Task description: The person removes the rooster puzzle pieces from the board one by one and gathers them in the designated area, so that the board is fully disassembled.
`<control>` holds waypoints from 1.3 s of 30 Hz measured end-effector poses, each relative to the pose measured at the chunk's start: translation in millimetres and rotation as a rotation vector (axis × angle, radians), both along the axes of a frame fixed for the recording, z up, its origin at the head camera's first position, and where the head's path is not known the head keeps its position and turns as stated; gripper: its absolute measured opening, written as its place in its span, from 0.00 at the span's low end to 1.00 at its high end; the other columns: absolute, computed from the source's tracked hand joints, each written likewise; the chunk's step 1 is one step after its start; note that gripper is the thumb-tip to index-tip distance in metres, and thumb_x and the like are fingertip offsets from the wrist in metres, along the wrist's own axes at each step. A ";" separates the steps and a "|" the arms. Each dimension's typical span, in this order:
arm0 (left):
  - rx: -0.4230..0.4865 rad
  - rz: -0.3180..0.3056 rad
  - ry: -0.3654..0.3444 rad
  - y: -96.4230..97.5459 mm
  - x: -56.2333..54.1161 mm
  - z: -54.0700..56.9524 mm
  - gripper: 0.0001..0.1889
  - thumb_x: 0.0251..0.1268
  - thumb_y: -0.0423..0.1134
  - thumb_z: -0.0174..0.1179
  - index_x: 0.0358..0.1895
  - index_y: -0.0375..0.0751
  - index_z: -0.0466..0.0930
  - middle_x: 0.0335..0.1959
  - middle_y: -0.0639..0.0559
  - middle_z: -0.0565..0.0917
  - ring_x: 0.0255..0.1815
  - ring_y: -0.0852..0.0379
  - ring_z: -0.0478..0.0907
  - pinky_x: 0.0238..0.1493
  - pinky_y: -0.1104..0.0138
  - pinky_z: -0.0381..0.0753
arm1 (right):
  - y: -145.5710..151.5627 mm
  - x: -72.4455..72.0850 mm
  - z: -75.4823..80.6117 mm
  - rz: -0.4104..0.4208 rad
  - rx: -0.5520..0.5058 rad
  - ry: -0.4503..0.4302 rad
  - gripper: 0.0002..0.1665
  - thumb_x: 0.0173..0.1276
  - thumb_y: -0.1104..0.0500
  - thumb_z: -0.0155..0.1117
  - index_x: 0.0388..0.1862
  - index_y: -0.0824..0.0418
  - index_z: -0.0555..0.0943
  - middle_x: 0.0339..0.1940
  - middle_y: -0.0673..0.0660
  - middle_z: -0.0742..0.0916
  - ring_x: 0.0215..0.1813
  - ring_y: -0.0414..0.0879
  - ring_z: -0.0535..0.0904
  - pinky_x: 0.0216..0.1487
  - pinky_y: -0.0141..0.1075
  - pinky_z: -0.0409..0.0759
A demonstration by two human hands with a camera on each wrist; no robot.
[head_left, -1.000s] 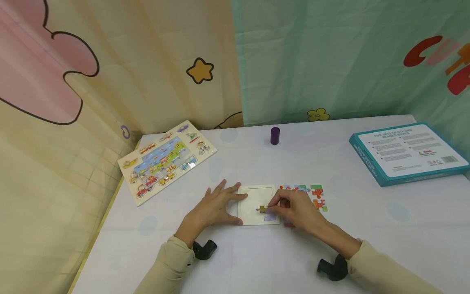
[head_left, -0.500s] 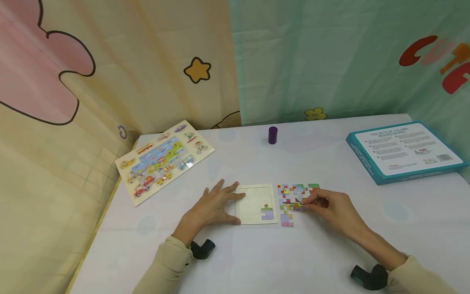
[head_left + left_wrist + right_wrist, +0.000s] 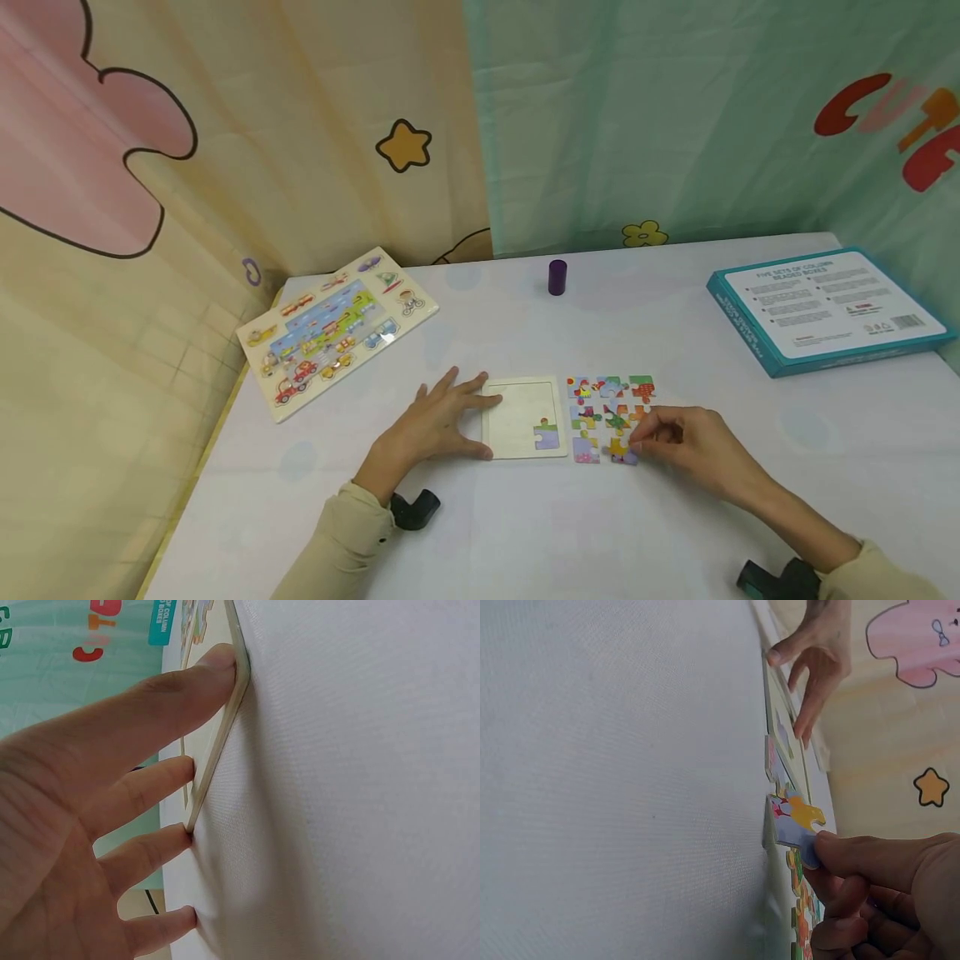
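My left hand (image 3: 433, 421) lies at the left side of a pale puzzle tray (image 3: 486, 433), fingers spread. In the left wrist view, its thumb (image 3: 217, 667) presses the tray's rim. One lilac-and-green puzzle piece (image 3: 547, 437) sits in the tray's lower right corner. Beside the tray, several colourful jigsaw pieces (image 3: 585, 417) lie loosely in rows. At their lower right, my right hand (image 3: 686, 442) pinches a yellow-and-purple jigsaw piece (image 3: 795, 817) between thumb and forefinger. In the right wrist view this piece is tilted; whether it touches the table cannot be told.
A vehicle picture board (image 3: 337, 333) lies at the back left. A dark purple cylinder (image 3: 557, 277) stands upright behind the tray. To the right is a teal-and-white box (image 3: 832, 308). Printed curtains (image 3: 600, 125) hang behind the white table (image 3: 480, 533).
My right hand has moved from over the tray to the right, past the loose pieces, then slightly nearer me, carrying the jigsaw piece. The left hand stays on the tray.
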State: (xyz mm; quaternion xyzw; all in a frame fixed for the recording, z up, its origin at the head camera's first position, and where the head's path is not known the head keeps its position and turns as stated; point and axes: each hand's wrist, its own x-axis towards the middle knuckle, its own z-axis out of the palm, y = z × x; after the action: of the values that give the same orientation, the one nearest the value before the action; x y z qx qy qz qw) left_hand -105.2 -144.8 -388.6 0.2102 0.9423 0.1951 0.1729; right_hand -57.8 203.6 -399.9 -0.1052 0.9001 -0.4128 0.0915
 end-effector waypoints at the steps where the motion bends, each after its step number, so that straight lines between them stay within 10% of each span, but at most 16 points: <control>1: -0.001 0.001 -0.004 0.0 0.0 0.2 0.40 0.43 0.52 0.79 0.66 0.55 0.76 0.77 0.52 0.60 0.79 0.37 0.42 0.67 0.30 0.44 | 0.0 -0.3 -0.2 0.005 0.000 -0.011 0.06 0.60 0.64 0.72 0.31 0.52 0.85 0.23 0.47 0.82 0.27 0.40 0.74 0.27 0.30 0.74; 22: 0.002 0.001 0.016 1.2 -0.5 -0.7 0.40 0.42 0.52 0.79 0.66 0.55 0.77 0.76 0.51 0.61 0.78 0.36 0.44 0.66 0.28 0.45 | -6.3 -5.8 -7.1 -0.003 0.033 0.004 0.05 0.59 0.65 0.73 0.34 0.57 0.88 0.32 0.47 0.86 0.31 0.38 0.76 0.31 0.29 0.76; 39: 0.000 0.005 0.018 -0.1 0.1 -2.6 0.41 0.42 0.53 0.79 0.66 0.56 0.76 0.76 0.52 0.60 0.79 0.37 0.43 0.66 0.29 0.45 | -22.5 -9.2 -3.1 0.025 0.133 0.314 0.11 0.52 0.65 0.78 0.36 0.59 0.89 0.27 0.43 0.81 0.28 0.37 0.69 0.27 0.28 0.70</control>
State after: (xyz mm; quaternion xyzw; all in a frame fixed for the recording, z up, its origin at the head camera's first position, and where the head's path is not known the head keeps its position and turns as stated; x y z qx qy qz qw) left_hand -105.2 -145.0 -391.3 0.2095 0.9444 0.1937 0.1637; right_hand -67.1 181.1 -403.0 -0.1734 0.9273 -0.3294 -0.0384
